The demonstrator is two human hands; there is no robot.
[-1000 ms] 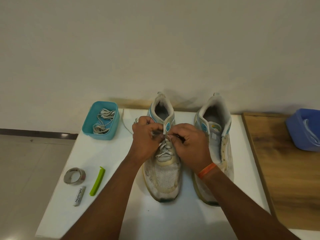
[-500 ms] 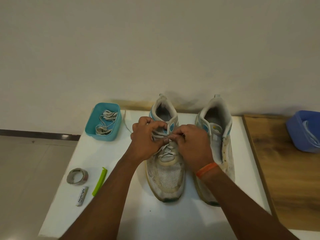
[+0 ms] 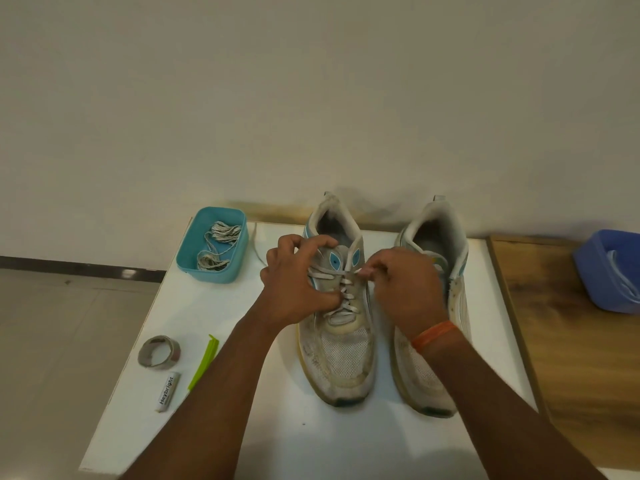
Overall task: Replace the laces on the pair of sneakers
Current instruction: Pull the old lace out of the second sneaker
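On the white table (image 3: pixel 221 431), the laced sneaker (image 3: pixel 341 355) is your landmark: it stands toe toward you so the eyelets face up under your hands. Your left hand (image 3: pixel 294 289) curls over its left flank, apparently steadying the upper, though whether those fingers pinch the lace (image 3: pixel 332 271) I cannot tell. Your right hand (image 3: pixel 403 289) pinches the lace end at the top right eyelet. To its right, just beside it, stands the second sneaker (image 3: pixel 446 271), where no lace shows. Left of it, the teal box (image 3: pixel 211 271) holds bundled laces.
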